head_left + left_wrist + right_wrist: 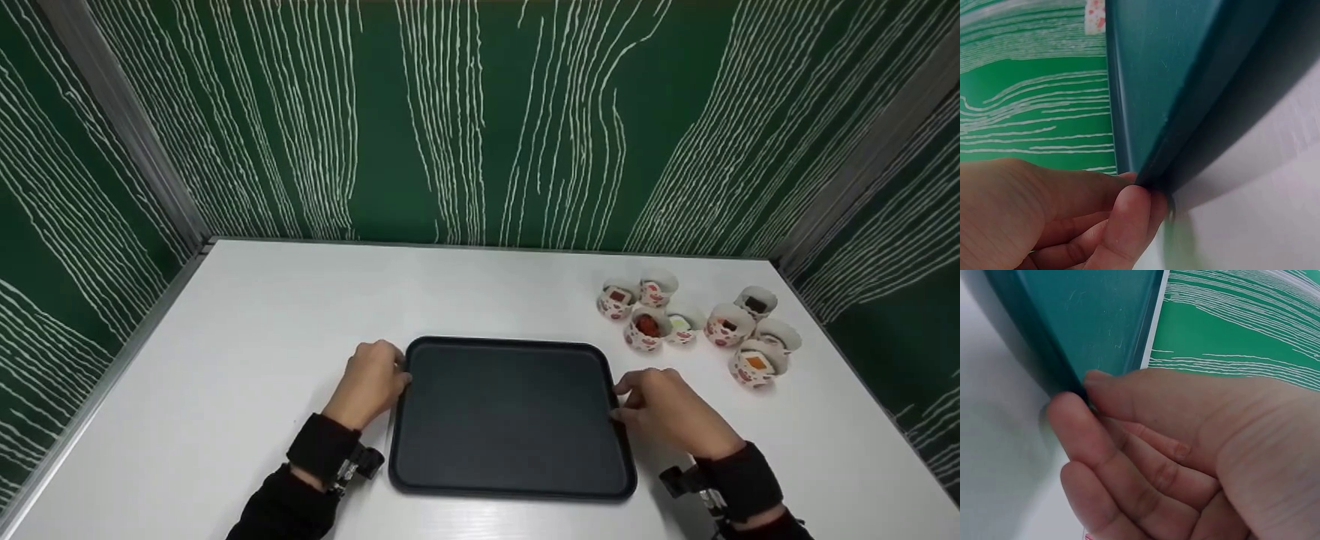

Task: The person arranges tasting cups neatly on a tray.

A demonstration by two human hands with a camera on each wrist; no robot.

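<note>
A dark rectangular tray (510, 420) with rounded corners and a raised rim lies in front of the person, nothing on it. At its left rim, the left hand (373, 382) pinches the edge between thumb and fingers; in the left wrist view this hand (1072, 214) has its fingertips right at the rim. The right hand (667, 409) grips the opposite side rim. Close up in the right wrist view, the right hand (1168, 450) has its thumb over the tray's edge (1044, 343) and curled fingers on the outer side.
Several paper cups with red prints stand in two groups at the back right, one around a cup (645, 330), the other around a cup (757, 364); small coloured pieces sit inside. Green panels (510, 120) with white wavy lines border the white table (300, 300).
</note>
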